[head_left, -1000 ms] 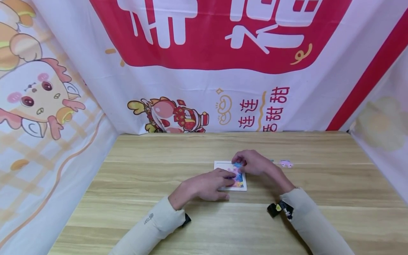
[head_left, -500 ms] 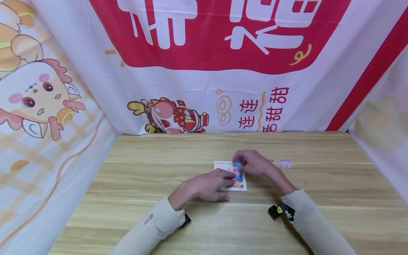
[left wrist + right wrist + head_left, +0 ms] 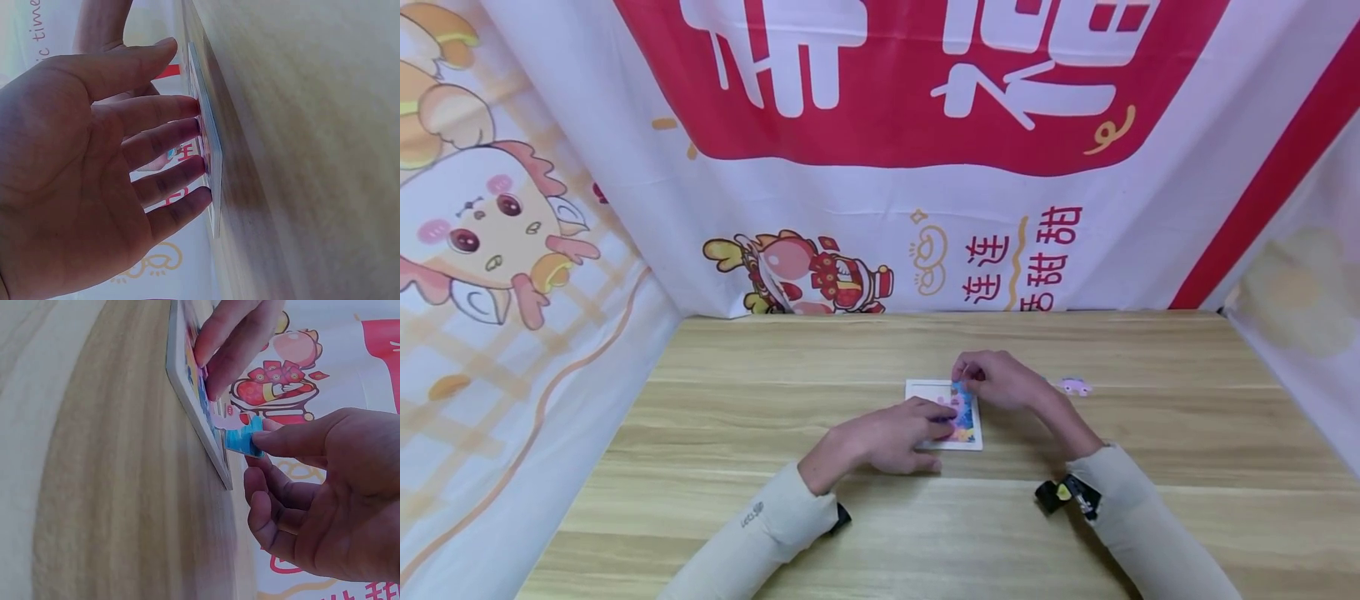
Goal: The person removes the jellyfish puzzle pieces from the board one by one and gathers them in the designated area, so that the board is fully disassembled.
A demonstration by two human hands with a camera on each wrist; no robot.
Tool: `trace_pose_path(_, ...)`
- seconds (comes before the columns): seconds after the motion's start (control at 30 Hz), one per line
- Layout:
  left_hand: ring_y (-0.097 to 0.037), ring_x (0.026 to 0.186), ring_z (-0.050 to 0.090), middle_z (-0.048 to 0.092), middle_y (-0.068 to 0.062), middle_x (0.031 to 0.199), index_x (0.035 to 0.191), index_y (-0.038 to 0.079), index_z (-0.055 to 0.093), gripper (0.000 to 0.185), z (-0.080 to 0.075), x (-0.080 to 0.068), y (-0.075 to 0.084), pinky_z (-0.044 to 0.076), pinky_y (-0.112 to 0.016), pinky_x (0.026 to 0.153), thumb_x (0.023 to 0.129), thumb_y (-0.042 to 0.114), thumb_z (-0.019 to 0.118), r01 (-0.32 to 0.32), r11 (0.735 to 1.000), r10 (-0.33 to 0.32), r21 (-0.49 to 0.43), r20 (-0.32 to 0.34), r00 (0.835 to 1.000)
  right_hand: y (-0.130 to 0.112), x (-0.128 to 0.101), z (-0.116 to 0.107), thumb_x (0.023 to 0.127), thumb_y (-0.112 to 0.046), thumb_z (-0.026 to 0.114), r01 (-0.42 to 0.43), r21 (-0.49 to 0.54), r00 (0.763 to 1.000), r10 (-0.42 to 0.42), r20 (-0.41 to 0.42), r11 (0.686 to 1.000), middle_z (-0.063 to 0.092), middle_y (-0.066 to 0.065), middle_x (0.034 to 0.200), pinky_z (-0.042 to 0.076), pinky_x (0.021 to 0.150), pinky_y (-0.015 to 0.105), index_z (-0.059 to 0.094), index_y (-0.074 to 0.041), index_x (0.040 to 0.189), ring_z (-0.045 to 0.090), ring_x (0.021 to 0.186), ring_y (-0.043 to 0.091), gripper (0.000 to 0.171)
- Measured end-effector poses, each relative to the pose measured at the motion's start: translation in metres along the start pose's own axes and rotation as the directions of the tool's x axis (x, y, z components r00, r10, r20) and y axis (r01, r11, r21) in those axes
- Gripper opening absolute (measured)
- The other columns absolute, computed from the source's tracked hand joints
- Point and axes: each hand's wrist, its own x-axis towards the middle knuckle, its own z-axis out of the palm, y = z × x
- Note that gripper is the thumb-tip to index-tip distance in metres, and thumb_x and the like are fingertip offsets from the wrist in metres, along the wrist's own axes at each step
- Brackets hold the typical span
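A white-framed jigsaw puzzle board (image 3: 964, 445) lies flat on the wooden table, with a colourful picture filling part of it. My left hand (image 3: 898, 437) rests its straight fingertips on the picture's left side; in the left wrist view the fingers (image 3: 169, 178) touch the board's face. At the board's far right corner, my right hand (image 3: 1003, 382) pinches a blue puzzle piece (image 3: 244, 437) between thumb and index finger. In the right wrist view that piece stands tilted up from the board, next to a pink part of the picture. The left hand hides much of the picture.
A loose purple puzzle piece (image 3: 1076, 386) lies on the table (image 3: 970, 533) to the right of the right hand. Behind the table hangs a printed white and red cloth (image 3: 850, 192). Both wrists carry small black devices.
My right hand has shifted slightly right, and its thumb and finger now sit a little higher on the blue piece. The left hand stays in place on the board.
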Motion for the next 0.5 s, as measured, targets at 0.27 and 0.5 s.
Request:
trace_pose_path(0.27, -0.022, 0.163, 0.031, 0.034, 0.002, 0.176, 0.161, 0.017, 0.052, 0.060, 0.001, 0.001, -0.001, 0.034, -0.042, 0.133, 0.107, 0.041, 0.065, -0.004, 1.000, 0.004, 0.000, -0.006, 1.000, 0.008, -0.001, -0.005, 0.106, -0.006, 0.061, 0.031, 0.073, 1.000, -0.030, -0.009, 0.997, 0.073, 0.005, 0.108, 0.055, 0.091, 0.035, 0.074, -0.013, 0.112, 0.065, 0.100, 0.019, 0.016)
trace_pose_path(0.5, -0.022, 0.163, 0.031, 0.034, 0.003, 0.176, 0.161, 0.017, 0.052, 0.060, 0.002, 0.001, -0.001, 0.033, -0.042, 0.133, 0.107, 0.041, 0.065, 0.001, 1.000, -0.001, -0.006, -0.007, 1.000, 0.018, -0.008, -0.013, 0.105, -0.007, 0.060, 0.024, 0.106, 1.000, -0.023, -0.010, 0.994, 0.072, 0.008, 0.107, 0.052, 0.088, 0.034, 0.074, -0.010, 0.112, 0.063, 0.099, 0.021, 0.016)
